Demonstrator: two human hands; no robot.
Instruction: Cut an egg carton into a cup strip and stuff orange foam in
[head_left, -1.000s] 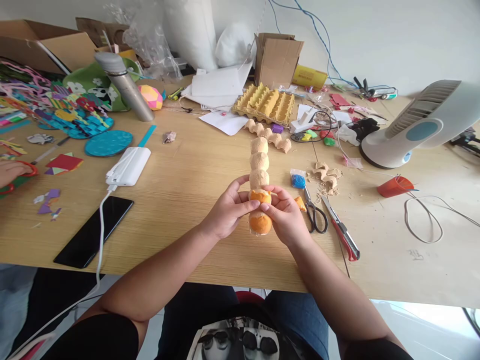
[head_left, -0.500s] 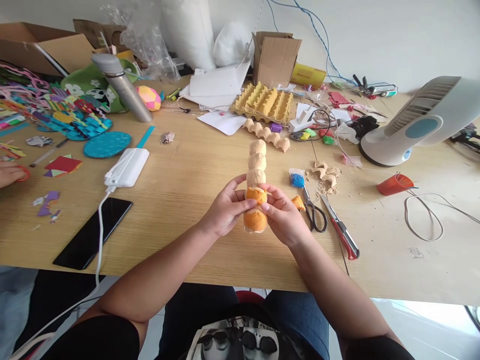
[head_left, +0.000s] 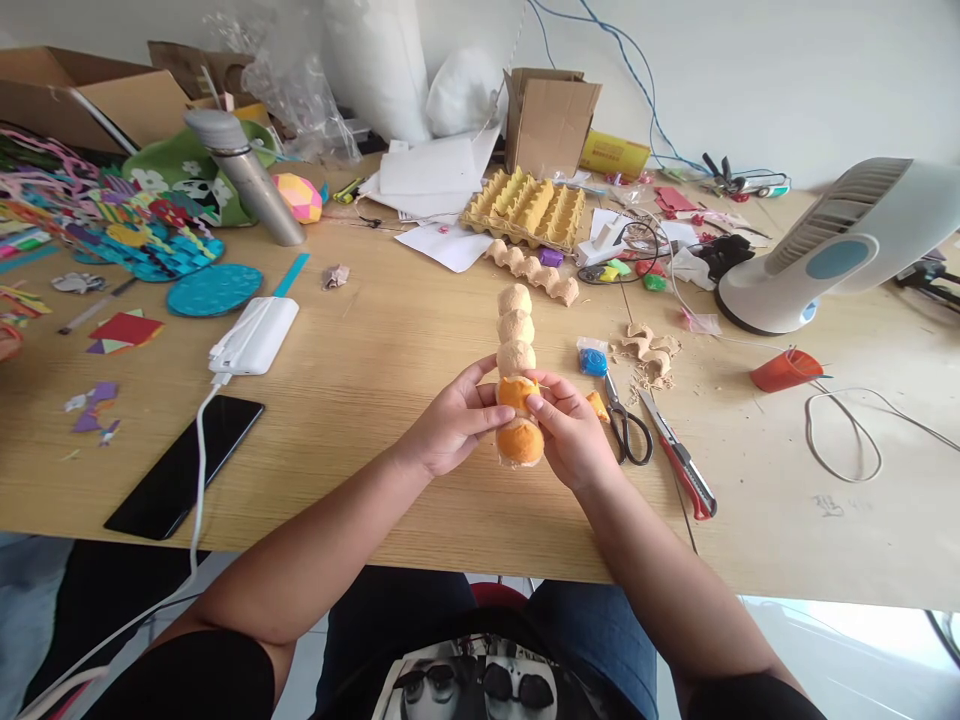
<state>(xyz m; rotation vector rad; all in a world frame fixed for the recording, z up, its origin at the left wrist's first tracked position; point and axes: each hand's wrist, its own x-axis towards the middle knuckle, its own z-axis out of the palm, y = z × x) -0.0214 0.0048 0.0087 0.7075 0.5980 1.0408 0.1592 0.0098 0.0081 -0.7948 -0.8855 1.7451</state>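
Between my two hands is an egg carton strip, a row of several pulp bumps pointing away from me. Its two nearest bumps carry orange clay; the farther ones are bare. My left hand grips the strip from the left, thumb on the orange part. From the right, my right hand pinches the same strip, its thumb pressing on the second bump. Right of my hands lie a small orange clay packet, black-handled scissors, a red utility knife and a blue clay packet.
A yellow egg tray and another pulp strip lie farther back. Carton scraps, an orange cup and a white fan are to the right. Leftward are a phone, a power bank and a steel bottle.
The strip's near end has shifted slightly right and tilted, and my right thumb has slid a little on the orange clay. At the far left, another person's hand has drawn mostly out of view.
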